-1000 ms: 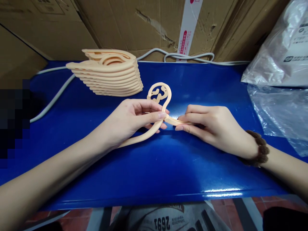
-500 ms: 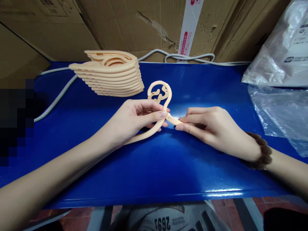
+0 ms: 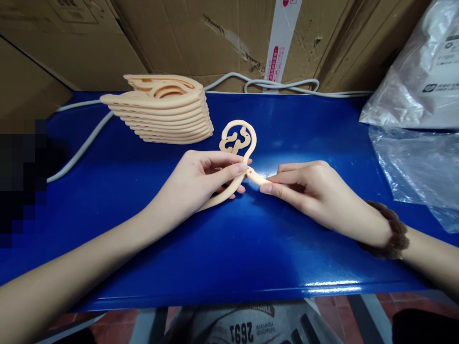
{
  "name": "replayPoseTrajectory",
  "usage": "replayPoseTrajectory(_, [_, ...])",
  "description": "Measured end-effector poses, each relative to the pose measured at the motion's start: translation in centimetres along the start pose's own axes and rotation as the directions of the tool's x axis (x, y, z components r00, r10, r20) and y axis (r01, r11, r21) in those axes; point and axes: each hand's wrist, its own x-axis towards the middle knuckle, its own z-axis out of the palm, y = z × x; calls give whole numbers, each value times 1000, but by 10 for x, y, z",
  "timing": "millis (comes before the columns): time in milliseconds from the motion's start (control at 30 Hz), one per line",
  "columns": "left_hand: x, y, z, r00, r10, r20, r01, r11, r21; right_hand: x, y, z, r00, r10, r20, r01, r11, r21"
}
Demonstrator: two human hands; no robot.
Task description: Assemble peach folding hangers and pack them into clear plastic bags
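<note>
A peach plastic folding hanger [image 3: 239,138] lies on the blue table [image 3: 229,248], its round hook part pointing away from me. My left hand [image 3: 201,179] is closed round the hanger's left arm and its middle joint. My right hand [image 3: 308,188] pinches the hanger's right arm near the joint, fingers pressed together; most of that arm is hidden under the hand. A stack of several folded hangers of the same colour [image 3: 161,109] stands at the back left, apart from both hands.
White cables [image 3: 283,85] run along the table's far edge and down the left side. Cardboard boxes [image 3: 201,33] form a wall behind. Clear plastic bags [image 3: 416,119] lie at the right. A blurred dark patch [image 3: 21,177] covers the left edge.
My right hand has slid a little to the right and nearer the joint, uncovering less of the right arm. The left hand has kept its hold, shifting slightly.
</note>
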Motion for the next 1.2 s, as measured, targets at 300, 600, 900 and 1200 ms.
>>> replayPoseTrajectory(300, [-4, 7, 4, 999, -46, 0, 46, 996, 73, -1, -1, 0, 1000, 26, 5, -26, 1000, 5])
replayPoseTrajectory(600, [-7, 4, -1, 988, 122, 99, -150, 920, 362, -1, 2, 0, 1000, 7, 18, -7, 1000, -14])
replayPoseTrajectory(900, [-12, -9, -5, 799, 469, 375, -515, 214, 830, 4, 11, 1, 995, -96, -15, 92, 983, -160])
replayPoseTrajectory(1200, [-3, -10, -13, 807, 439, 395, -542, 289, 789, 7, 21, -8, 967, -247, -69, 193, 878, -438])
